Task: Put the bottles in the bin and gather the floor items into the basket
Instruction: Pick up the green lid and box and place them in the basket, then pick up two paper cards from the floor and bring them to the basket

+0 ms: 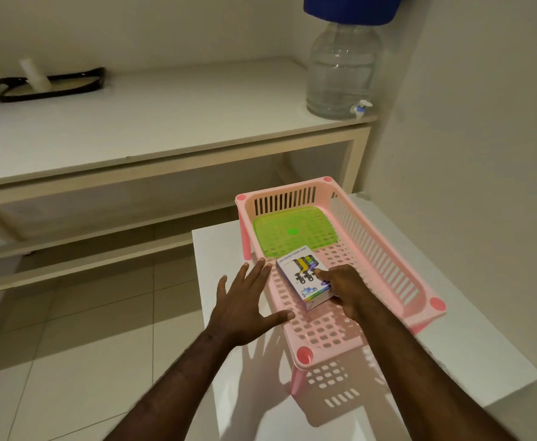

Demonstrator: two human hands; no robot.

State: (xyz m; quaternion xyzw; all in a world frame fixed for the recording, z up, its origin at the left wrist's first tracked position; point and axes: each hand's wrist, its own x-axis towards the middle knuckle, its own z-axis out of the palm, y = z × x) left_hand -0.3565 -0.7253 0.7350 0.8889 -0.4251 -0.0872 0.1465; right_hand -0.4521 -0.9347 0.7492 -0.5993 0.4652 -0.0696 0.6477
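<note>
A pink basket [384, 249] with slotted walls is set on a low white table [451, 345]. It stands on short pink legs, and its long side runs from the near edge of the table toward the far edge. A green tray [292, 232] with small holes is laid flat in the far end of the basket.

A small white box [305, 281] with bright pictures on it is held over the middle of the basket floor. It is gripped by the right hand [346, 291]: the thumb is pressed on top of the box and the fingers are curled under its near corner. It cannot be told if the box is touching the basket floor.

The left hand [244, 303] is kept flat, with the fingers spread out wide. Nothing is held in it. It is placed by the left wall of the basket, and its thumb is seen at the left rim.

A long white counter [165, 122] is seen behind the table. A big clear water jar [340, 68] with a blue top and a small tap is stood at the right end of the counter. A black strap [53, 87] and a small white bottle [34, 74] are seen near the far left corner of the counter. The floor [69, 313] is covered with pale tiles.
</note>
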